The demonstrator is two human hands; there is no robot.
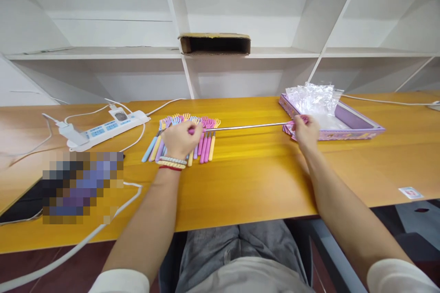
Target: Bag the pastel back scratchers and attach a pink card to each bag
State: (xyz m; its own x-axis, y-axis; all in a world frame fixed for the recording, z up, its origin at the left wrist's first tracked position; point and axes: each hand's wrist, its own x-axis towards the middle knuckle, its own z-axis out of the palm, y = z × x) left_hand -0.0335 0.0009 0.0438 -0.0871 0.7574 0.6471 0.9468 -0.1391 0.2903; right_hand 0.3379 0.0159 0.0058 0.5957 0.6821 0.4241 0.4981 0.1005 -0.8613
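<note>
A telescopic back scratcher [247, 127] is stretched out level between my two hands, its thin metal rod showing. My left hand [182, 137] is closed around its pink end on the left. At the other end, my right hand [305, 129] grips a pink part, mostly hidden by the fingers. Beneath and around my left hand lies a row of several back scratchers [207, 144] with blue, yellow, purple and pink handles, claws pointing away from me. My right hand is in front of the near left side of a purple box [354, 135].
Clear plastic bags [314, 98] are heaped in the box. A white power strip [110, 130] with plugs and cables is at the left, near a dark phone [24, 201] and a blurred patch. An open cardboard box [215, 45] sits on the white shelf. A small card [410, 192] lies at right.
</note>
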